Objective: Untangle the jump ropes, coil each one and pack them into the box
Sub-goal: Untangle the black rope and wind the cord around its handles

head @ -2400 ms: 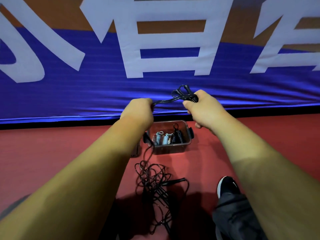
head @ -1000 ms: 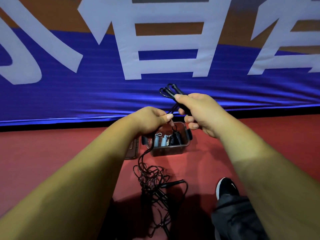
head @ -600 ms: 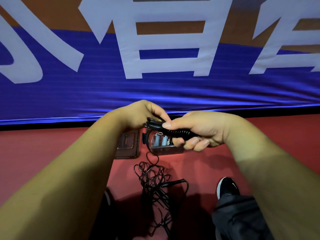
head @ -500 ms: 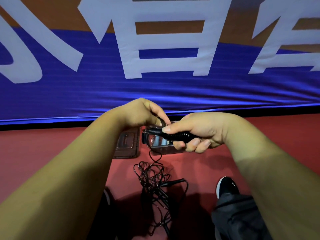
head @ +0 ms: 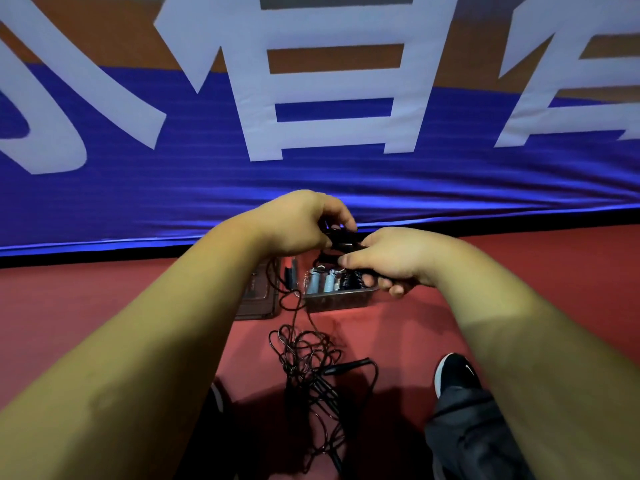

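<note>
Both hands meet above the box. The left hand (head: 298,225) and the right hand (head: 393,259) each curl their fingers around one black jump rope (head: 341,241), gathered into a short bundle between them. The right thumb lies along the top of the bundle. From under the left hand a single black cord runs down to one loose tangle (head: 306,362) of black rope on the red floor (head: 104,306). One black handle (head: 348,366) sticks out on the tangle's right side.

One clear plastic box (head: 337,301) stands on the floor just beyond the tangle, under the hands. Three coiled ropes are visible inside it: two pale ones (head: 313,282) side by side and one black coil (head: 349,280) to their right. One lid (head: 258,303) lies flat just left of the box. One black shoe (head: 453,374) is planted to the right of the tangle. A blue banner (head: 311,188) with large white characters fills the background.
</note>
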`<action>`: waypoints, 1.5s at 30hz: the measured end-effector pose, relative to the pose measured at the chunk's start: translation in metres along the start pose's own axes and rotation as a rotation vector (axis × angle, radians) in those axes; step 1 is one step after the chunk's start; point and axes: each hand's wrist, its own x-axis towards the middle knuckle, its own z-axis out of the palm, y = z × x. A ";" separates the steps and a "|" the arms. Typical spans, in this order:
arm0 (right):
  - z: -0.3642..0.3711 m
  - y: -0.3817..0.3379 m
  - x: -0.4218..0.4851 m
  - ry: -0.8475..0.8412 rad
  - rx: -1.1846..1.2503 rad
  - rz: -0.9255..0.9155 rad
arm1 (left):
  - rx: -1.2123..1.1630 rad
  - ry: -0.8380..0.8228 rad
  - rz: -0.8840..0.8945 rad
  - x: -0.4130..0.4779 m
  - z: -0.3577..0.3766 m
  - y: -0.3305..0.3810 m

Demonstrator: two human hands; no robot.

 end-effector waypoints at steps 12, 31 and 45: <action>-0.003 -0.002 0.015 0.475 -0.033 -0.173 | -0.296 -0.279 -0.299 0.005 0.030 -0.002; -0.012 -0.025 -0.022 0.346 0.190 -0.164 | -0.111 0.042 -0.241 -0.009 0.002 -0.005; -0.014 -0.020 -0.012 0.362 0.490 -0.171 | 0.158 0.470 -0.132 -0.022 -0.003 0.016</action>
